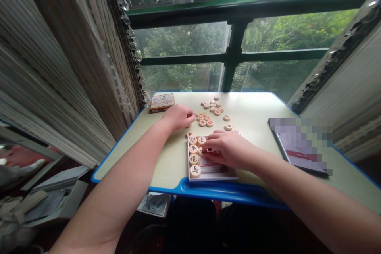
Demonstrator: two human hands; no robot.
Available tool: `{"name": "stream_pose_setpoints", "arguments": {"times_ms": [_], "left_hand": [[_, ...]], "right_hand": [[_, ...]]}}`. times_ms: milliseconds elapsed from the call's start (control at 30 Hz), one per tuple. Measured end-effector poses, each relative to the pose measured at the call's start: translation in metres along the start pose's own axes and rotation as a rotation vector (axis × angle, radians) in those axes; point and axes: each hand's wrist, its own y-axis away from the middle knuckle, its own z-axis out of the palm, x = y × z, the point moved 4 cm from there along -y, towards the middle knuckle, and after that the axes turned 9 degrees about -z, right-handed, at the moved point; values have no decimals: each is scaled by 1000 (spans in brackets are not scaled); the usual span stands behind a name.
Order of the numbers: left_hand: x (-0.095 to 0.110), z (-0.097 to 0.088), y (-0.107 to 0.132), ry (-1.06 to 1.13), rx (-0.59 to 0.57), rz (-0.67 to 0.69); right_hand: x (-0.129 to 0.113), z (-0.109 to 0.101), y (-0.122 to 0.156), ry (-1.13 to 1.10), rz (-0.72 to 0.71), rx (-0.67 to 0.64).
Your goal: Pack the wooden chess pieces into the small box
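Inside the shallow white open box (213,179), round wooden Chinese chess pieces with black characters stand along the left side, among them a horse piece (195,171). My right hand (228,147) reaches over the box, fingers closed at the edge of a chess piece (201,151) in the second column. Left of the loose pieces, my left hand (179,116) has its fingers pinched together around a partly hidden chess piece (189,125). A black-lettered chess piece (190,134) lies just beyond the box's far left corner.
More red- and black-marked chess pieces (209,123) lie scattered beyond the box. The printed box lid (162,102) rests at the table's far left. A dark-edged tablet (293,154) lies at the right. The pale table (253,107) has a blue rim and stands against a window.
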Motion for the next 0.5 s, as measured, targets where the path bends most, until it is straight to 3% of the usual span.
{"name": "stream_pose_setpoints", "arguments": {"times_ms": [500], "left_hand": [[0,2,0,20,-5,5]], "right_hand": [[0,0,1,-58,-24,26]]}}
